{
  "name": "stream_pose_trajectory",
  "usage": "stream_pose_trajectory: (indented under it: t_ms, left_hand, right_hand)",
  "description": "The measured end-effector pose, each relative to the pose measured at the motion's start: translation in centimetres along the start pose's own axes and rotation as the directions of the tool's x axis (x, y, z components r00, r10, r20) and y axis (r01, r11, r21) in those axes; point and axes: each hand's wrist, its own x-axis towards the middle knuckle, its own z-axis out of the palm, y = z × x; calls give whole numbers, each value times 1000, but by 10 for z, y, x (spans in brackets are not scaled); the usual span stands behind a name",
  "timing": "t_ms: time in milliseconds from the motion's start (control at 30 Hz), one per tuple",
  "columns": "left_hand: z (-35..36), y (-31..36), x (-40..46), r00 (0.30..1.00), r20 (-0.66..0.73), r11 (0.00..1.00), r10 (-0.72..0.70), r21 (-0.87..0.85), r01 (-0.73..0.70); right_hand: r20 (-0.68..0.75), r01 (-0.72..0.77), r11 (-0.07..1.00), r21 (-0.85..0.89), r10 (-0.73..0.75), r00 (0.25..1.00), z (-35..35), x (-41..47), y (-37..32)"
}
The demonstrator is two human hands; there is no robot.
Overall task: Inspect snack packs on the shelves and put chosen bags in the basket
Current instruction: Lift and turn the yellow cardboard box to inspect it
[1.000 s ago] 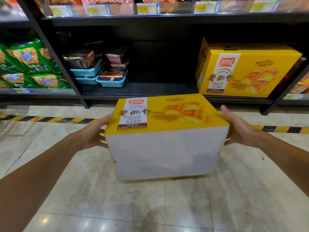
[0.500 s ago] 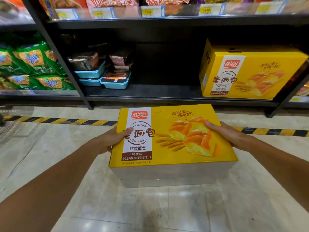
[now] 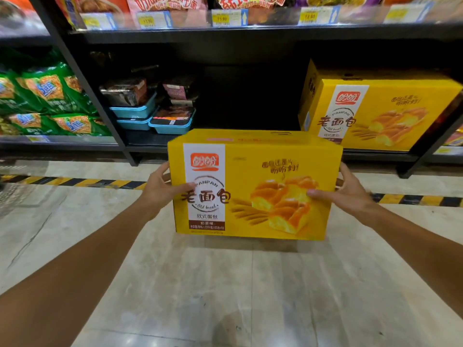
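Note:
I hold a large yellow bread box (image 3: 253, 186) upright in front of me, above the floor, its printed face with bread pictures turned toward me. My left hand (image 3: 160, 189) grips its left side, thumb lying on the white label strip. My right hand (image 3: 343, 190) grips its right side, thumb pressed on the bread picture. A second yellow box (image 3: 375, 111) of the same kind stands on the lowest shelf at the right. No basket is in view.
Black shelving (image 3: 225, 33) faces me. Blue trays of dark packs (image 3: 150, 108) sit on the bottom shelf, green snack bags (image 3: 47, 96) fill the left bay, price tags (image 3: 229, 18) line the upper shelf. A yellow-black floor stripe (image 3: 75, 182) runs along the shelf base.
The box has been turned in my hands: first its white underside faced me, then the printed face tilted up, and now that face stands upright toward me, held a little higher.

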Motion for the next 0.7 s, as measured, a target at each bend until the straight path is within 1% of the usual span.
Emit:
stream_pose_trajectory:
  t_ms: [167, 233, 367, 500, 600, 700]
  left_hand:
    - [4, -40, -9, 1000, 17, 997, -21, 75, 20]
    - [1, -53, -11, 999, 34, 993, -37, 109, 33]
    - [-4, -69, -8, 997, 77, 988, -28, 155, 16]
    - [2, -84, -6, 999, 17, 987, -50, 156, 47]
    - [10, -92, -9, 994, -73, 987, -84, 131, 93]
    - [25, -94, -33, 989, -138, 995, -57, 69, 67]
  right_hand:
    - [56, -1, 979, -205, 13, 998, 11, -10, 36]
    - [91, 6, 976, -217, 14, 996, 13, -13, 48]
    - [94, 7, 983, -185, 10, 996, 24, -25, 75]
    - [82, 30, 983, -180, -15, 997, 41, -34, 88]
    - [82, 50, 986, -159, -38, 996, 45, -36, 88]
    - [123, 98, 979, -181, -76, 989, 59, -52, 83]
